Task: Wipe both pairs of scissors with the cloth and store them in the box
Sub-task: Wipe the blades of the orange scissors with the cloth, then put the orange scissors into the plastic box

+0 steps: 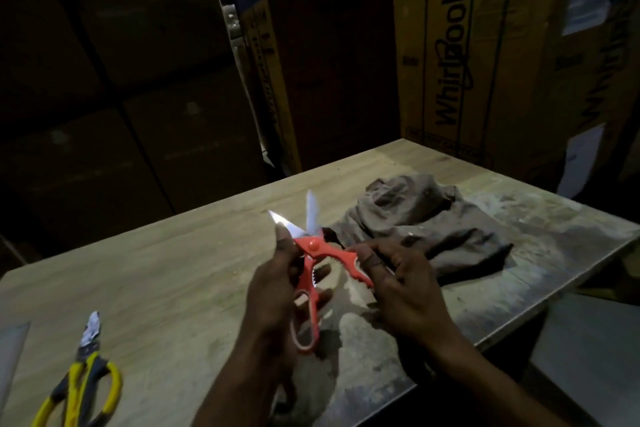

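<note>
Two hands share the red scissors [313,263], one handle apiece, and that is why the blades stand spread in a V above the bench [173,270]: I judge I am opening them so each blade can be wiped along its whole edge. My left hand [277,291] has its fingers curled round the lower handle loop, one fingertip up against a blade; my right hand [398,284] pinches the other handle between thumb and fingers. The cloth [426,218] lies crumpled on the bench just beyond my right hand, in easy reach but not yet in use. The yellow scissors [83,388] wait near the left front edge, well apart, blades together. No storage box shows itself to me. The bench top is pale wood, scuffed and stained grey toward the right. Tall cardboard cartons [460,55] crowd the dim room behind.
</note>
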The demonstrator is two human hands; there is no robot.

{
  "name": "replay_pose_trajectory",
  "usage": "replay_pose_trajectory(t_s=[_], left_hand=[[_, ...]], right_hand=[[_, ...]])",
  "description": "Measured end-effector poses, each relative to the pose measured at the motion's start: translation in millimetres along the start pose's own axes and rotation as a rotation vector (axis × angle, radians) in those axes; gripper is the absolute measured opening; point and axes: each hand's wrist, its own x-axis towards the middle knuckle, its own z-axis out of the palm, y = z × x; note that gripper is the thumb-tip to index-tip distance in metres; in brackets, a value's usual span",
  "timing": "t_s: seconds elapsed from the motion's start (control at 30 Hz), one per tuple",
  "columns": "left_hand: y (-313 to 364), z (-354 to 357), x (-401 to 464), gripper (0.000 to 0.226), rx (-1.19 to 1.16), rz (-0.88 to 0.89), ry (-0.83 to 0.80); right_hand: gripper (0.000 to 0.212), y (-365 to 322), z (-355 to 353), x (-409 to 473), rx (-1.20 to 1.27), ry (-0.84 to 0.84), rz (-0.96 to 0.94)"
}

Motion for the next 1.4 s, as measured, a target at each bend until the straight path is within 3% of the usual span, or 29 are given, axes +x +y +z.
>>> replay_pose_trajectory(t_s=[0.1, 0.23, 0.43, 0.57, 0.7, 0.77, 0.93, 1.1, 1.4], left_hand=[[-14, 18, -3, 0.054, -0.034, 0.078, 0.123], [-18, 27, -3, 0.035, -0.066, 0.186, 0.196], [3, -33, 1, 0.006, 0.162, 0.305, 0.137], [39, -99, -9, 0.022, 0.165, 0.365, 0.269], [88, -190, -37, 0.010, 0.283, 0.405, 0.435], [112, -234, -54, 0.004, 0.388, 0.377, 0.512], [130, -336, -75, 0.013, 0.650, 0.199, 0.755], [88, -377, -48, 0.013, 0.687, 0.037, 0.771], [84, -402, -35, 0.018, 0.589, 0.002, 0.781]], right_hand=[[0.024, -3, 25, -17, 0.025, 0.070, 0.062], [0.030, -11, 41, -24, 0.043, 0.132, -0.040], [0.019, -33, 46, -17, 0.135, -0.093, -0.083], [0.022, -43, 86, -13, 0.190, -0.364, -0.089], [0.023, -47, 132, 0, 0.099, -0.529, -0.129], [0.019, -45, 149, 9, -0.009, -0.604, -0.164], [0.016, -45, 198, 5, -0.127, -0.674, -0.176], [0.012, -48, 226, -3, -0.153, -0.713, -0.158], [0.010, -59, 249, -15, -0.237, -0.737, -0.218]])
